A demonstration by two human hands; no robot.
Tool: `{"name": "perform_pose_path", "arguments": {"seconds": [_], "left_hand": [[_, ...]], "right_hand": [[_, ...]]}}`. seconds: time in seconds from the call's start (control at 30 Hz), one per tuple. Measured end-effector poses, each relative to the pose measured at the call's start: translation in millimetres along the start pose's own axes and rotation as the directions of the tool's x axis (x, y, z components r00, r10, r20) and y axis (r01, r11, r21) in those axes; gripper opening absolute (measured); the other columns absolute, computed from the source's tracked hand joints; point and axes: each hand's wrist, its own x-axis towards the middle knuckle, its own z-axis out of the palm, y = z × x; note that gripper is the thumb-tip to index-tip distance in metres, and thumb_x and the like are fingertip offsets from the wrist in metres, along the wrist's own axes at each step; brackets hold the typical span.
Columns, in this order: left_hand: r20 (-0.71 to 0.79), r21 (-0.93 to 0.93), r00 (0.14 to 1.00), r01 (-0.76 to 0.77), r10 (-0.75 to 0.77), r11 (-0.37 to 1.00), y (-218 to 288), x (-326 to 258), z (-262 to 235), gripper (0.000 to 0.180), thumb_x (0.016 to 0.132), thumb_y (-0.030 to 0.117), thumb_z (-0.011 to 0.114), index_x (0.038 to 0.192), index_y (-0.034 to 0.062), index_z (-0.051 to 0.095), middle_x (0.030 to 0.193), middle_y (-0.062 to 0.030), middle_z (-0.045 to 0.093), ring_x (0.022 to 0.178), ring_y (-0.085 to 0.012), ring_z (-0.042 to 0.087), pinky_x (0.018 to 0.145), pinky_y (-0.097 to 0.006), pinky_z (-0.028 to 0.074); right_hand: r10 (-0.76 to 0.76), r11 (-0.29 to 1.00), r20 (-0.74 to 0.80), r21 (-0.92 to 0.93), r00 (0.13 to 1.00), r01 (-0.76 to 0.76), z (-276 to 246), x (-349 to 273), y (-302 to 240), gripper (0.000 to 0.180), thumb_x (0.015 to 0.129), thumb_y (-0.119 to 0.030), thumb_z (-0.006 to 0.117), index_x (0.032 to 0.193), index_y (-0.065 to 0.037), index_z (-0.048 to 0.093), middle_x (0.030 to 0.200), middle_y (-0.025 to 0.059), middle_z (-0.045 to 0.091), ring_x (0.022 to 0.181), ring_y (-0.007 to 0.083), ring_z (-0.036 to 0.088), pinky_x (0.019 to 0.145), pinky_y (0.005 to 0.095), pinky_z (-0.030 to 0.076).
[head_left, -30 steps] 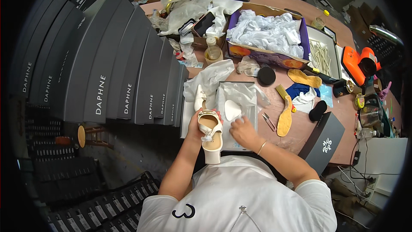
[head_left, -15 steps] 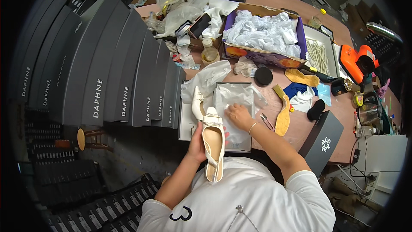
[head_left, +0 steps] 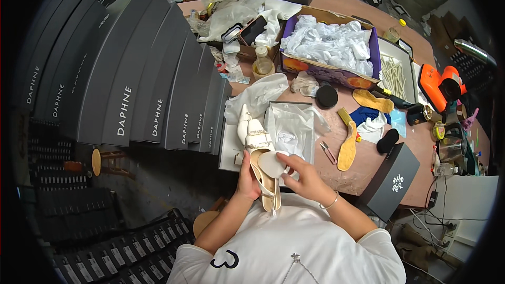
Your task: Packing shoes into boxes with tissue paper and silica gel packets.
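Observation:
A cream pointed slingback shoe [head_left: 259,140] with a decorated band across its front is held along its side by my left hand [head_left: 246,180], toe pointing away from me. Between the thumb and fingers of my right hand [head_left: 307,180] is a thin, white rounded piece [head_left: 272,165], held over the shoe's opening; I cannot tell whether it is paper or a pad. A second cream shoe [head_left: 243,121] lies just beyond, partly hidden by the first. To its right, an open shoebox [head_left: 312,131] holds white tissue paper [head_left: 281,121].
Tall stacked dark grey shoeboxes [head_left: 142,73] stand at the left. On the table are small scissors-like snips [head_left: 329,152], yellow insoles [head_left: 347,146], a round black lid [head_left: 326,97] and a dark box [head_left: 392,181]. Behind them stands a purple carton [head_left: 376,55] full of crumpled white paper.
My right hand has come from the tissue-lined box to the held shoe, bringing the white rounded piece. My left hand keeps the shoe, which is now tilted slightly more.

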Motion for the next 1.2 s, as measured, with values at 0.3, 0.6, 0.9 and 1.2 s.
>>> {"name": "perform_pose_path", "arguments": {"seconds": [0.3, 0.6, 0.9, 1.2], "left_hand": [[-0.045, 0.08, 0.998, 0.049, -0.046, 0.996, -4.3, 8.0, 8.7, 0.06, 0.096, 0.057, 0.037, 0.131, 0.0083, 0.045, 0.121, -0.0092, 0.057, 0.109, -0.0238, 0.057, 0.094, -0.04, 0.046], [-0.087, 0.038, 0.981, 0.18, -0.176, 0.983, -22.6, 9.8, -3.6, 0.05, 0.092, 0.045, 0.057, 0.126, 0.0093, 0.048, 0.115, -0.0053, 0.056, 0.107, -0.0176, 0.055, 0.091, -0.036, 0.047], [0.031, -0.029, 0.992, 0.122, -0.121, 0.992, -51.4, 31.9, 16.4, 0.047, 0.092, 0.039, 0.061, 0.126, 0.012, 0.043, 0.117, -0.004, 0.052, 0.108, -0.0155, 0.053, 0.091, -0.032, 0.046], [-0.134, 0.196, 0.953, -0.244, 0.273, 0.95, -62.0, 67.1, 40.0, 0.042, 0.088, 0.025, 0.066, 0.12, 0.0097, 0.043, 0.106, -0.0059, 0.054, 0.085, -0.0158, 0.059, 0.069, -0.032, 0.055]], "right_hand": [[-0.306, 0.618, 0.232, -0.689, 0.923, 0.378, 1.3, -5.3, -7.4, 0.032, 0.074, -0.017, 0.061, 0.105, -0.007, 0.063, 0.079, 0.0047, 0.051, 0.073, 0.0202, 0.053, 0.062, 0.0322, 0.044], [-0.278, 0.744, 0.165, -0.586, 0.946, 0.321, 22.2, 13.7, 34.3, 0.025, 0.076, -0.012, 0.061, 0.101, -0.005, 0.06, 0.085, 0.007, 0.056, 0.079, 0.026, 0.056, 0.068, 0.0375, 0.045], [-0.078, 0.918, -0.021, -0.39, 0.997, 0.064, -3.5, 29.6, 23.8, 0.021, 0.079, -0.007, 0.064, 0.099, 0.001, 0.064, 0.092, 0.0175, 0.063, 0.082, 0.035, 0.06, 0.072, 0.0388, 0.049], [0.327, 0.936, 0.029, -0.149, 0.945, -0.32, -31.5, -23.9, 7.5, 0.048, 0.08, -0.025, 0.075, 0.115, 0.005, 0.059, 0.093, 0.0147, 0.064, 0.072, 0.0191, 0.062, 0.063, 0.0298, 0.05]]}}
